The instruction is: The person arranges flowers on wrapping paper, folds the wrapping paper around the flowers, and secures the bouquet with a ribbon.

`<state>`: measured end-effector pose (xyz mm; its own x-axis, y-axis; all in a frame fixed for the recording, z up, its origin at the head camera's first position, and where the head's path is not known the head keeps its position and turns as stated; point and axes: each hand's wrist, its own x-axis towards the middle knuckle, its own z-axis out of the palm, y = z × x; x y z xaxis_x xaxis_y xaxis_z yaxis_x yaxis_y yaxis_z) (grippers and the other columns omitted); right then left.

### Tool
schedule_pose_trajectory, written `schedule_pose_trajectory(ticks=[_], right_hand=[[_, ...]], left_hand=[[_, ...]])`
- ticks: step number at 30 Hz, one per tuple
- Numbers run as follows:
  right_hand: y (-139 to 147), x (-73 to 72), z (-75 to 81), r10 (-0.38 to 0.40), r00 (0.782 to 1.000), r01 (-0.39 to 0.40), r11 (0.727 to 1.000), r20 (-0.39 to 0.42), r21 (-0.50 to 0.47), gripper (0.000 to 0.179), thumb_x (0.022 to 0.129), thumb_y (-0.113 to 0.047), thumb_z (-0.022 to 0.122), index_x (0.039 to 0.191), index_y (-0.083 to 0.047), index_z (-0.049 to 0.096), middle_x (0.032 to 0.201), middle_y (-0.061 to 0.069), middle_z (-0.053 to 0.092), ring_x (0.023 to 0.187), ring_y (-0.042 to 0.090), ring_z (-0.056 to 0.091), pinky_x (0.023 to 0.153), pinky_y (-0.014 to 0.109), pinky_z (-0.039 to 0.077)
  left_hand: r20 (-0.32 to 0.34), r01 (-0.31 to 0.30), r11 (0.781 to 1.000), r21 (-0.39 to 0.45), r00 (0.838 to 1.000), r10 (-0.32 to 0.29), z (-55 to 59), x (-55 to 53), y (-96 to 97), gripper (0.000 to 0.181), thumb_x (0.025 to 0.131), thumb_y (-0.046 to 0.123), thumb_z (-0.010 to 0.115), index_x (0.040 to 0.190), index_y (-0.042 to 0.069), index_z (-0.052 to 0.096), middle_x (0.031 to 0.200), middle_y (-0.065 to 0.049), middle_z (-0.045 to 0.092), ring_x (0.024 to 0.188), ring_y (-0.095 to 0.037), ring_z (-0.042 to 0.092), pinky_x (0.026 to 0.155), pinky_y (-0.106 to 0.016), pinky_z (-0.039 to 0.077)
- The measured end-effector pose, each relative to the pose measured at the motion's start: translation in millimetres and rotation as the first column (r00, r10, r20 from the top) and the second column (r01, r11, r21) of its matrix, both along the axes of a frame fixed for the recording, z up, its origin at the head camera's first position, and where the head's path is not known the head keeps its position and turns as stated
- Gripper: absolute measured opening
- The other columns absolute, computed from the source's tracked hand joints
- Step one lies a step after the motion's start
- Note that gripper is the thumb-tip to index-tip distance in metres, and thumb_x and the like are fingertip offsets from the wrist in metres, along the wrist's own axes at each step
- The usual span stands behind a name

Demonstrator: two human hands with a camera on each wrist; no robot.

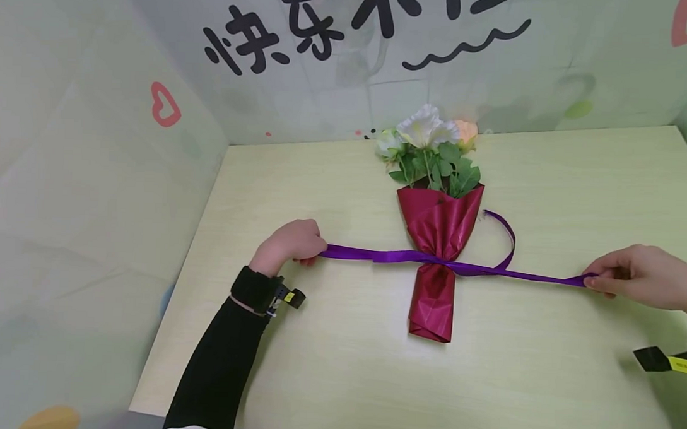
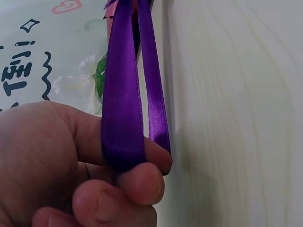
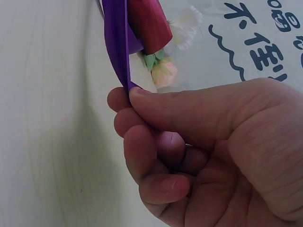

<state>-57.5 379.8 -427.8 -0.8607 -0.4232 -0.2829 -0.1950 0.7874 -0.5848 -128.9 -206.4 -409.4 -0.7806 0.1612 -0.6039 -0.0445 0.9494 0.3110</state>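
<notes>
A bouquet of white and peach flowers [image 1: 428, 129] with green leaves lies on the table, its stems in dark red wrapping paper [image 1: 440, 221]. A purple ribbon [image 1: 395, 257] crosses the gathered waist of the paper and stretches out to both sides. On the left my left hand [image 1: 294, 241] holds the ribbon; the left wrist view shows it looped in two strands around a finger [image 2: 158, 156]. Out to the right my right hand [image 1: 639, 275] pinches the ribbon between thumb [image 3: 156, 101] and fingers. One loose ribbon tail [image 1: 508, 230] curls up right of the wrapping.
The pale wooden table [image 1: 326, 372] meets a printed backdrop [image 1: 325, 94] with dark characters behind the flowers. Another pale panel [image 1: 93, 231] rises along the left side. Each wrist wears a strap with a small black camera [image 1: 291, 296].
</notes>
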Motion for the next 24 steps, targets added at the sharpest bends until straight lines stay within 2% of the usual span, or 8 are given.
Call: schedule_pose_trajectory(ticks=[7,10,13,16,20,22,24], right_hand=[[0,-2.7,-0.1,0.007,1.0,-0.008,0.999,0.016,0.033,0.01,0.1,-0.005,0.078,0.094,-0.014,0.077,0.071,-0.013,0.058,0.067,0.004,0.047,0.061,0.026,0.037],[-2,-5.6,-0.1,-0.001,1.0,0.001,0.999,0.0,0.036,0.01,0.098,-0.008,0.081,0.092,-0.014,0.076,0.071,-0.013,0.058,0.066,0.004,0.047,0.061,0.025,0.037],[-4,-8.5,0.0,-0.017,0.999,0.018,1.0,-0.027,0.02,0.012,0.097,-0.008,0.082,0.091,-0.016,0.075,0.069,-0.013,0.059,0.063,0.005,0.046,0.059,0.026,0.035],[-6,-10.7,1.1,-0.036,0.999,0.037,0.999,-0.036,0.017,0.013,0.099,-0.01,0.081,0.09,-0.018,0.074,0.067,-0.011,0.058,0.06,0.006,0.043,0.057,0.026,0.033],[-8,-13.3,1.0,-0.035,0.999,0.035,0.999,-0.025,0.023,0.011,0.102,-0.013,0.078,0.093,-0.018,0.076,0.067,-0.009,0.058,0.059,0.006,0.04,0.056,0.028,0.031],[-9,-14.3,0.4,-0.027,0.999,0.027,0.999,-0.02,0.028,0.01,0.102,-0.013,0.078,0.094,-0.017,0.076,0.068,-0.009,0.058,0.059,0.006,0.039,0.056,0.028,0.031],[-9,-15.1,0.0,-0.03,1.0,0.031,0.999,-0.007,0.037,0.009,0.103,-0.014,0.077,0.095,-0.017,0.077,0.069,-0.009,0.058,0.059,0.006,0.038,0.057,0.028,0.03]], left_hand=[[0.012,-0.006,0.998,-0.059,1.0,0.007,-3.2,1.2,-2.2,0.043,0.098,0.019,0.052,0.059,0.01,0.069,0.053,0.0,0.056,0.049,-0.017,0.044,0.057,-0.032,0.035],[0.003,0.02,0.994,-0.103,1.0,-0.02,-1.1,0.7,0.5,0.041,0.097,0.024,0.058,0.058,0.013,0.061,0.052,0.003,0.051,0.049,-0.016,0.044,0.056,-0.031,0.034],[-0.036,0.068,0.994,-0.09,0.997,-0.072,1.1,-0.3,4.3,0.038,0.098,0.029,0.069,0.063,0.015,0.059,0.054,0.003,0.049,0.051,-0.015,0.046,0.057,-0.031,0.037],[-0.059,0.118,0.993,-0.024,0.991,-0.119,2.4,-0.3,6.7,0.035,0.101,0.032,0.073,0.073,0.014,0.064,0.06,0.002,0.055,0.054,-0.016,0.052,0.062,-0.032,0.042],[-0.037,0.145,0.987,0.07,0.989,-0.143,1.9,2.9,4.0,0.036,0.106,0.042,0.071,0.092,0.01,0.068,0.069,-0.004,0.066,0.062,-0.02,0.063,0.068,-0.035,0.047],[-0.03,0.159,0.982,0.106,0.987,-0.156,0.9,5.6,0.7,0.044,0.102,0.052,0.076,0.109,0.01,0.065,0.074,-0.005,0.067,0.066,-0.021,0.063,0.07,-0.036,0.046],[-0.038,0.185,0.972,0.144,0.983,-0.182,-0.1,8.5,-1.5,0.061,0.093,0.056,0.085,0.126,0.012,0.058,0.08,-0.005,0.068,0.072,-0.021,0.062,0.073,-0.037,0.047]])
